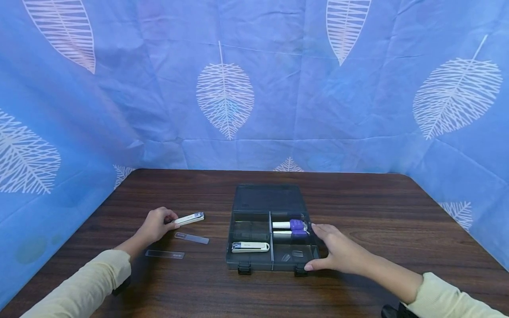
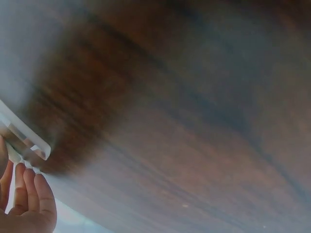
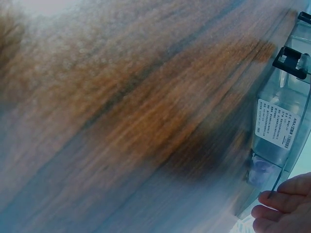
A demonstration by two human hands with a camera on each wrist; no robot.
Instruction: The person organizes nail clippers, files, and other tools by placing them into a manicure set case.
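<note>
My left hand (image 1: 157,224) pinches a white nail clipper (image 1: 189,219) by its near end, left of the box, and the clipper (image 2: 24,131) also shows at the edge of the left wrist view. On the table stands a dark see-through plastic box (image 1: 271,265), its lid laid open toward the back. A second white nail clipper (image 1: 250,247) lies in its left compartment. Two purple nail polish bottles (image 1: 296,224) with white caps lie in the right one, above small clear pieces (image 1: 297,253). My right hand (image 1: 338,249) holds the box's right side, thumb at the front corner.
Two clear flat strips, one nearer the clipper (image 1: 192,238) and one closer to me (image 1: 165,254), lie on the dark wood table (image 1: 358,203) near the left hand. A printed label (image 3: 276,124) shows through the box. Blue leaf-patterned cloth (image 1: 270,97) hangs around the table.
</note>
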